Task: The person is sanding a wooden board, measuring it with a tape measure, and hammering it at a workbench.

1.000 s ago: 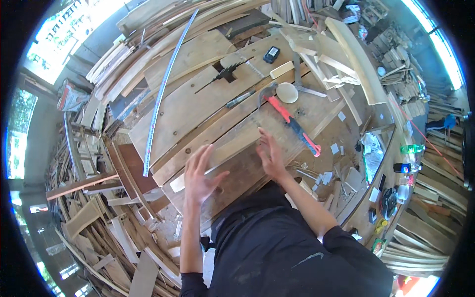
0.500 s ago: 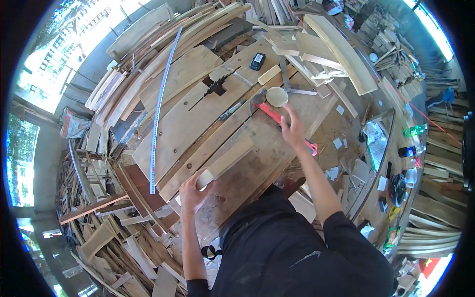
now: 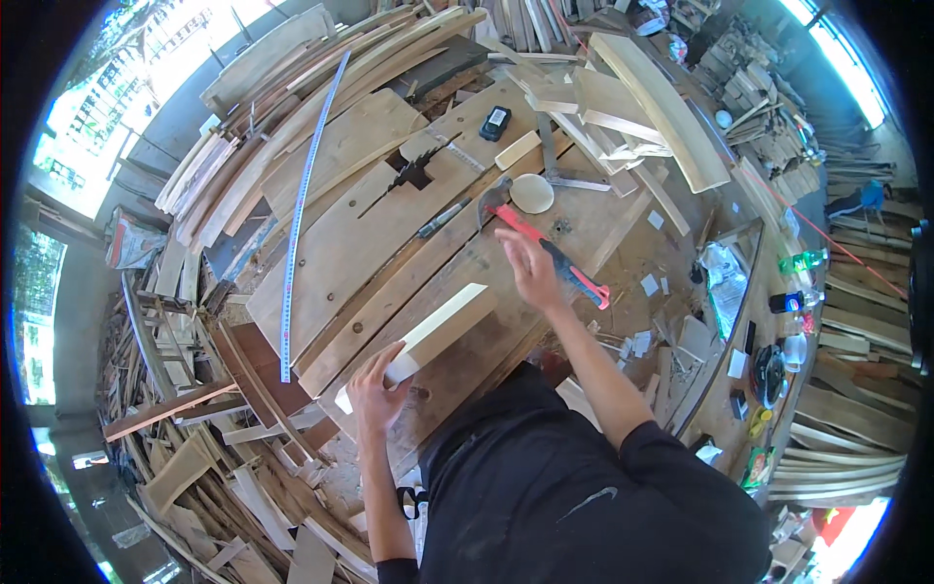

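My left hand [image 3: 377, 394] is wrapped round the near-left end of a pale rectangular wooden block [image 3: 443, 331], which lies at a slant over the near part of the wooden workbench [image 3: 321, 263]. Over the bench to the right, my right hand [image 3: 532, 273] is empty, its fingers stretched out and the thumb apart. Beside that hand lies a claw hammer [image 3: 550, 243] with a red and dark handle. A pale round disc or dish [image 3: 532, 194] sits by the hammer's head, and a slim dark tool [image 3: 445, 219] rests to its left.
A long blue-white measuring strip [image 3: 306, 195] crosses the bench's left side. Farther back are a metal square [image 3: 574, 182], a small wood block [image 3: 518, 150] and a black device [image 3: 495, 123]. Stacked boards [image 3: 662, 117] stand at the far right. Scrap wood [image 3: 214, 467] covers the lower left.
My right hand has moved left and nearer to me, uncovering more of the hammer's handle. The wooden block has turned slightly in my left hand, showing another face.
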{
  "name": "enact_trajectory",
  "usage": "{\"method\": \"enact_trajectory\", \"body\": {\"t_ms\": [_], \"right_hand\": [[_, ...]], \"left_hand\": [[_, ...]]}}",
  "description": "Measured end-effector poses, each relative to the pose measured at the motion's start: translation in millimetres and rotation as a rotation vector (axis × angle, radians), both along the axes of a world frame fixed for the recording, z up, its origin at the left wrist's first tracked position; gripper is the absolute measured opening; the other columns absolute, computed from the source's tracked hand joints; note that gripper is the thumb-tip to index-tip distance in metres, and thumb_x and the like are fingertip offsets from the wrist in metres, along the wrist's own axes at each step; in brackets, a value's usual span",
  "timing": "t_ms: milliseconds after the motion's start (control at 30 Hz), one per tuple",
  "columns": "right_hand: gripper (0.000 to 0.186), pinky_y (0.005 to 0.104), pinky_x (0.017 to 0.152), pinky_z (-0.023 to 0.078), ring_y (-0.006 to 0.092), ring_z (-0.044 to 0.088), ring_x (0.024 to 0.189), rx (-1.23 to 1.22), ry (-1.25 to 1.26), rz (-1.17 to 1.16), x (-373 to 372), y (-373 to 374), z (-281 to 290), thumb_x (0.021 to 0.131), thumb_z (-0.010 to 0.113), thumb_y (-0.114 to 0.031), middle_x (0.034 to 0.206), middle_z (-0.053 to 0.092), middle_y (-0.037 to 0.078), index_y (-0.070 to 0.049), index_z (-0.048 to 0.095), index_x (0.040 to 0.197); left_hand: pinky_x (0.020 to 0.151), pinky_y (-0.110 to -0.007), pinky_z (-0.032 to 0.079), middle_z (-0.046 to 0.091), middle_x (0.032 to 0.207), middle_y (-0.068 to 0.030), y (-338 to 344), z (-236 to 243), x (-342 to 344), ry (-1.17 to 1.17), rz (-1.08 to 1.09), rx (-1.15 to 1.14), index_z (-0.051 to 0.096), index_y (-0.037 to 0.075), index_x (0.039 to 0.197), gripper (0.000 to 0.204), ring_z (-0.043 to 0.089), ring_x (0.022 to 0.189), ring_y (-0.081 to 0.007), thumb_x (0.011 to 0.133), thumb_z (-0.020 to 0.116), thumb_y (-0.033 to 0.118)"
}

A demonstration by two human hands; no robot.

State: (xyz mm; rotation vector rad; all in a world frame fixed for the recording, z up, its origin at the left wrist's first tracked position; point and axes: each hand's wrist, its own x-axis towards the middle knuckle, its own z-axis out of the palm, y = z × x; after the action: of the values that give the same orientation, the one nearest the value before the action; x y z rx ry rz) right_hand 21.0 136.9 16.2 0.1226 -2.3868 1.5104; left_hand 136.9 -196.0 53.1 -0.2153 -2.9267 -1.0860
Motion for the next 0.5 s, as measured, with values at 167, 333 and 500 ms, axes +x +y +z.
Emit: {"method": "enact_trajectory", "body": {"t_ms": [167, 333, 500], "right_hand": [[0.042, 0.0329, 0.103, 0.051, 0.0197, 0.069, 0.116, -0.141, -0.093, 0.064, 43.0, -6.8, -19.2, 0.116, 0.043, -0.031, 0.125, 0.073, 0.013, 0.000, 0.066, 0.133], [0.049, 0.0338, 0.107, 0.048, 0.0205, 0.065, 0.121, -0.328, -0.133, 0.140, 74.6, -11.9, -36.4, 0.118, 0.036, -0.035, 0.131, 0.069, 0.012, 0.001, 0.061, 0.140], [0.052, 0.0338, 0.106, 0.049, 0.0185, 0.065, 0.119, -0.275, -0.142, 0.044, 92.4, -6.3, -32.4, 0.118, 0.034, -0.037, 0.128, 0.069, 0.012, 0.002, 0.061, 0.139]], "left_hand": [[0.095, -0.040, 0.058, 0.076, 0.125, -0.0057, 5.6, -1.6, 4.8, 0.076, -0.022, -0.008, 0.073, 0.021, 0.130, 0.065, 0.074, 0.110, -0.0284, 0.067, 0.086, 0.009], [0.083, -0.039, 0.058, 0.077, 0.113, -0.0086, 7.8, 3.8, 6.0, 0.053, -0.030, -0.034, 0.074, 0.020, 0.128, 0.060, 0.076, 0.094, -0.0284, 0.069, 0.086, 0.014], [0.069, -0.039, 0.056, 0.073, 0.081, -0.0152, -6.3, -8.8, 28.9, -0.067, 0.199, 0.114, 0.075, 0.011, 0.116, 0.040, 0.072, 0.071, -0.0305, 0.083, 0.086, 0.030]]}}
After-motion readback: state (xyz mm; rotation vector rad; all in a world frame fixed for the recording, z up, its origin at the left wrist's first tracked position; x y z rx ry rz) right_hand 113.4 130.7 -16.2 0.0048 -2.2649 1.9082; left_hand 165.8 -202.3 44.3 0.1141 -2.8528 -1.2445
